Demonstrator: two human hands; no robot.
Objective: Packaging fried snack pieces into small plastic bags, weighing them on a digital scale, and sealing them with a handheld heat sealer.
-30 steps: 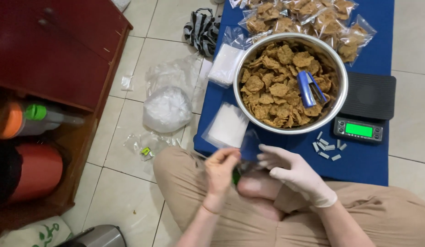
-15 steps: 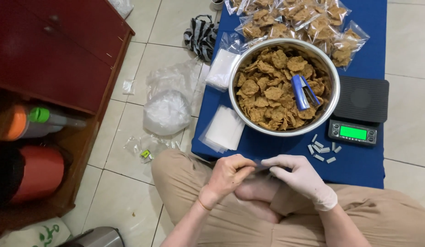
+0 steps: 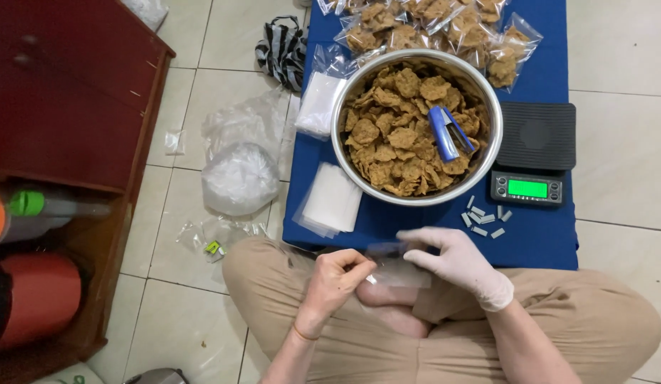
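Tiled flooring [image 3: 615, 64] is carrying a blue mat [image 3: 551, 245] with a steel bowl [image 3: 487, 153] of brown chips, a blue stapler [image 3: 444, 134] lying on them, and a black scale [image 3: 535, 153] just beside. Over the lap, the bare left hand [image 3: 336, 279] and gloved right hand [image 3: 455, 262] are each pinching a small clear bag [image 3: 398, 272], apparently empty.

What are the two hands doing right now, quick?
Left hand: bare, fingers pinched shut on one edge of the clear plastic bag.
Right hand: in a white glove, fingertips pinching the same bag's other edge.
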